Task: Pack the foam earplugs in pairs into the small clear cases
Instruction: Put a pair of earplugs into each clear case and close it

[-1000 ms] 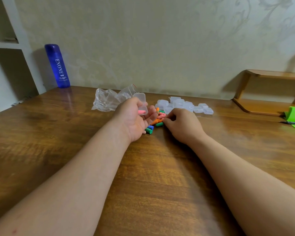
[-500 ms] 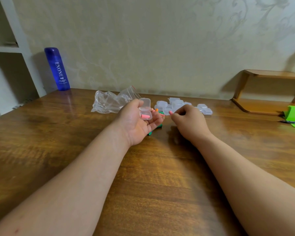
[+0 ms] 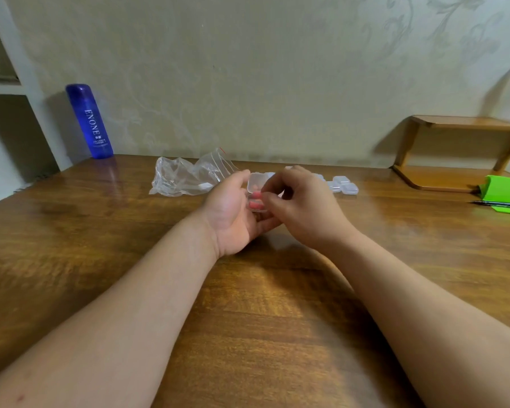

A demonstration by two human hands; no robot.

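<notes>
At your far left one blue ENONE bottle (image 3: 89,121) stands upright at the back of the wooden table (image 3: 248,319), against the wall. Right of it lies one crumpled zip bag (image 3: 186,179), just beside your left hand (image 3: 233,213). That hand is palm-up above the table, fingers and thumb curled round one clear case (image 3: 256,184) with its lid up. Two pink earplugs (image 3: 255,205) show through the case. Your right hand (image 3: 302,206) meets it from the other side, fingers curled and tips pressed together at the case's mouth. You cannot tell whether they pinch an earplug. Behind that hand sit the spare cases (image 3: 343,185): three show plainly, the rest are hidden. Farther right is one wooden shelf riser (image 3: 454,154), then one green object (image 3: 504,194) with one pen (image 3: 498,204) lying against it.
</notes>
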